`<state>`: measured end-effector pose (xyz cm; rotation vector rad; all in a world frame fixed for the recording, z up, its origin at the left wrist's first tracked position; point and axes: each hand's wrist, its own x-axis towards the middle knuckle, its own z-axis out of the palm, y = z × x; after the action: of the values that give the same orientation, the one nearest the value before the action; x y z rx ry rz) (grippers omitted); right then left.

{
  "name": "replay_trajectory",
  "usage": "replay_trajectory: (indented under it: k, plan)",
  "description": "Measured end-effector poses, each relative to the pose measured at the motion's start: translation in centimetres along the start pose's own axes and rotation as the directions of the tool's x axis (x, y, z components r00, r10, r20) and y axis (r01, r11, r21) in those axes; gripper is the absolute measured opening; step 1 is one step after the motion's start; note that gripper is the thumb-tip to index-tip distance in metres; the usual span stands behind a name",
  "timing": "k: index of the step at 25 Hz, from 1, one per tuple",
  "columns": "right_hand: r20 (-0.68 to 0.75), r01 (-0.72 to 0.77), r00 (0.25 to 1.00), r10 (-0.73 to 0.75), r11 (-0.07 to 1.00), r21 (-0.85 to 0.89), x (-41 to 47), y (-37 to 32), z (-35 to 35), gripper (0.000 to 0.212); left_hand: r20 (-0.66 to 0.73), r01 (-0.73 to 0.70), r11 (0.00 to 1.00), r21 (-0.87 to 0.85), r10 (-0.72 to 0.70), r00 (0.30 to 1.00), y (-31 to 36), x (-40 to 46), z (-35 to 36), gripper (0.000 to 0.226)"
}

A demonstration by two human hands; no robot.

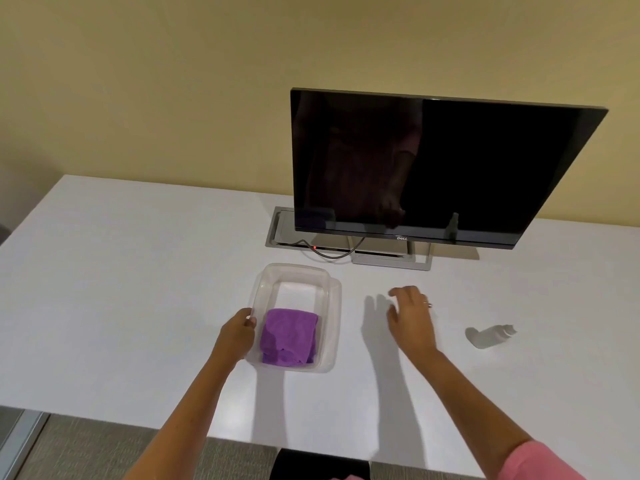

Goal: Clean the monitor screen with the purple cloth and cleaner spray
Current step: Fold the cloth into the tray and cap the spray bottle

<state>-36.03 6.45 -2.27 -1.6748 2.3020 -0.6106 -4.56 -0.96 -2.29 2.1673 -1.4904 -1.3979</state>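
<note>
A black monitor (433,168) stands switched off at the back of the white table (121,271). In front of it a folded purple cloth (289,337) lies in the near end of a clear plastic tub (332,306). My left hand (239,334) grips the tub's left rim. My right hand (410,315) hovers over the table to the right of the tub, fingers spread, holding nothing. A small translucent spray bottle (491,336) lies on its side to the right of that hand, apart from it.
A metal cable hatch (277,230) is set into the table behind the tub, with a grey cable (325,256) running to the monitor's silver stand (391,261). A yellow wall rises behind. The table's near edge runs above grey carpet.
</note>
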Motion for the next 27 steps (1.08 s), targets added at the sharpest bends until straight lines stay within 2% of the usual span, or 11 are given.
replay_trajectory:
  k: [4, 8, 11, 13, 16, 19, 21, 22, 24, 25, 27]
  plan:
    - [0.266, -0.134, 0.933, 0.243, 0.919, -0.372, -1.4, 5.9, -0.4, 0.056, -0.083, -0.017, 0.999, -0.03, 0.014, 0.996, -0.9, 0.0, 1.0, 0.037]
    - [0.422, -0.043, 0.873, 0.243, 0.902, -0.429, -2.8, 8.0, 0.2, 0.053, -0.215, -0.059, 0.997, 0.045, 0.067, 0.974, -0.4, -1.3, 1.7, 0.038]
    - [0.402, -0.015, 0.887, 0.227, 0.884, -0.466, -3.1, 8.3, 0.5, 0.057, -0.433, -0.148, 0.956, 0.255, 0.25, 0.866, 0.1, -2.9, 2.4, 0.041]
    - [0.402, 0.015, 0.893, 0.201, 0.881, -0.473, -3.1, 8.4, 0.5, 0.055, -0.481, -0.223, 0.905, 0.363, 0.387, 0.787, 0.4, -3.6, 3.1, 0.044]
    - [0.368, -0.061, 0.912, 0.182, 0.947, -0.316, -2.8, 8.6, 0.0, 0.028, -0.445, -0.371, 0.8, 0.472, 0.58, 0.682, 1.8, -4.7, 4.9, 0.047]
    - [0.292, -0.282, 0.925, 0.245, 0.955, 0.091, -2.9, 7.9, -1.1, 0.017, -0.296, -0.565, 0.644, 0.516, 0.753, 0.588, 3.8, -6.5, 7.6, 0.048]
    - [0.336, -0.431, 0.892, 0.301, 0.79, 0.436, -3.3, 6.2, -2.8, 0.014, -0.162, -0.687, 0.58, 0.438, 0.802, 0.574, 5.4, -7.6, 9.5, 0.045]
    - [0.397, -0.491, 0.868, 0.299, 0.634, 0.598, -3.5, 5.4, -3.7, 0.018, -0.078, -0.734, 0.572, 0.367, 0.805, 0.588, 6.2, -8.1, 10.4, 0.043]
    - [0.497, -0.563, 0.826, 0.266, 0.358, 0.745, -4.1, 3.9, -5.5, 0.024, 0.12, -0.785, 0.584, 0.206, 0.781, 0.612, 7.4, -9.1, 12.4, 0.045]
    - [0.532, -0.582, 0.813, 0.236, 0.306, 0.754, -4.4, 3.4, -6.2, 0.024, 0.19, -0.788, 0.6, 0.141, 0.765, 0.616, 7.8, -9.5, 13.3, 0.047]
    - [0.585, -0.603, 0.796, 0.158, 0.307, 0.737, -5.2, 2.8, -6.9, 0.023, 0.245, -0.764, 0.645, 0.016, 0.738, 0.629, 8.4, -10.1, 14.9, 0.048]
